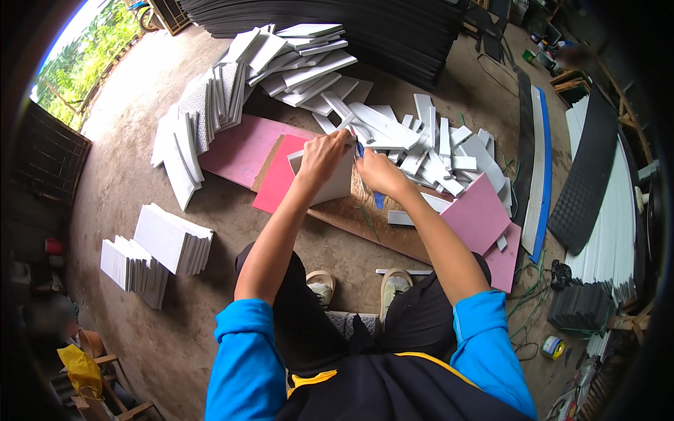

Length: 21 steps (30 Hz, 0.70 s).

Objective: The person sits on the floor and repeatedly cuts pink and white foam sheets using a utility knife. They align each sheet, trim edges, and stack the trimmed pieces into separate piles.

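My left hand is closed over the top edge of a white foam sheet, which stands tilted on a worn brown board. My right hand is closed on a slim blue tool, seemingly a cutter, at the sheet's right edge; its tip is too small to make out. Just below this hand, a blue strip lies on the board. Under the sheet's left side is a red-pink sheet. White offcuts are heaped beyond my right hand.
Stacked white sheets stand on the floor at left. More white pieces pile up at the far side, before a tall black stack. A pink sheet lies to the right. Long strips and green cord are farther right.
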Each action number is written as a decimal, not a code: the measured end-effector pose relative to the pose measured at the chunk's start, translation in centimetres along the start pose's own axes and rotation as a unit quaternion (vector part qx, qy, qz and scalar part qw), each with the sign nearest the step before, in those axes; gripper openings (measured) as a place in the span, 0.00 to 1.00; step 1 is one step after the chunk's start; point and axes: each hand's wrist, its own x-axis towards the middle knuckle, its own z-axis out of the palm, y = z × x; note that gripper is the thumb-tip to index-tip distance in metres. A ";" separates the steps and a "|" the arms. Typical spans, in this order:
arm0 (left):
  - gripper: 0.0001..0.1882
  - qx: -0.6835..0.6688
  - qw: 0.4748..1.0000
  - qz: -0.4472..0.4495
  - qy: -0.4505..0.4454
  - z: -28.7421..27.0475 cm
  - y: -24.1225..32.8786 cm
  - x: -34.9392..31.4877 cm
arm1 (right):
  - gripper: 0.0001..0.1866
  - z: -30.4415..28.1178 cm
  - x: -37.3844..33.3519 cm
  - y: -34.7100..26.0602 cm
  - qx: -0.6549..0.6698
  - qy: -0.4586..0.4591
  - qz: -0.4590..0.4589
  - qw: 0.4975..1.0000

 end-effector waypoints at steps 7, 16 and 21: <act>0.10 0.011 0.998 0.036 0.049 0.0 -0.7 -0.1 | 0.19 0.1 -0.9 0.0 -0.032 -0.040 -0.004 0.999; 0.10 -0.007 1.000 -0.008 0.011 0.0 -0.2 0.2 | 0.19 0.1 1.4 0.1 -0.080 -0.099 -0.024 0.992; 0.10 -0.013 1.000 0.007 0.013 0.0 -0.5 -0.7 | 0.19 2.0 0.2 1.3 -0.083 -0.093 -0.009 0.992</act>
